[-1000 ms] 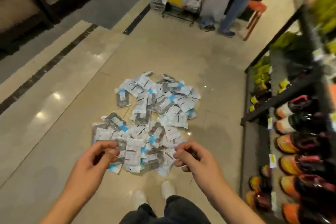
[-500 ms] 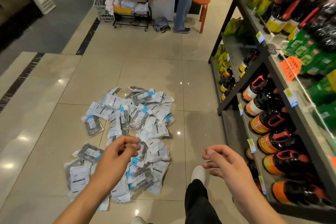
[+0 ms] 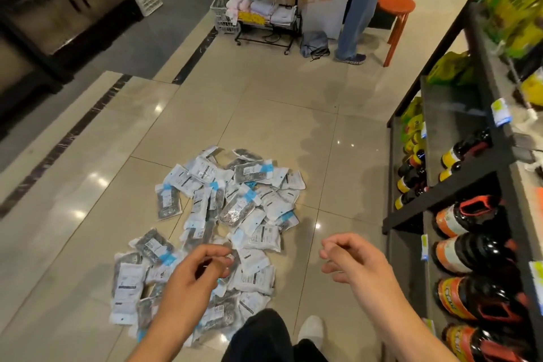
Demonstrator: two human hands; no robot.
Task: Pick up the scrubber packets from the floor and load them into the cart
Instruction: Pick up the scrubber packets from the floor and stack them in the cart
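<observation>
fingers (image 3: 219,254) of the left hand (image 3: 191,279) and right hand (image 3: 357,263) hang loosely curled and empty above the scrubber packets (image 3: 223,214), heaped on the floor (image 3: 293,132) at lower centre, so i judge picking is not begun and reaching down comes next.

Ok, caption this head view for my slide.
Both empty hands, left and right, above scrubber packets piled on the floor.

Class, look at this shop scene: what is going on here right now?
A person stands over a pile of scrubber packets on the tiled floor beside a shelf of bottles. The left hand and right hand hang above it, fingers loosely curled, holding nothing. No packet is picked up yet, and no cart shows.
</observation>
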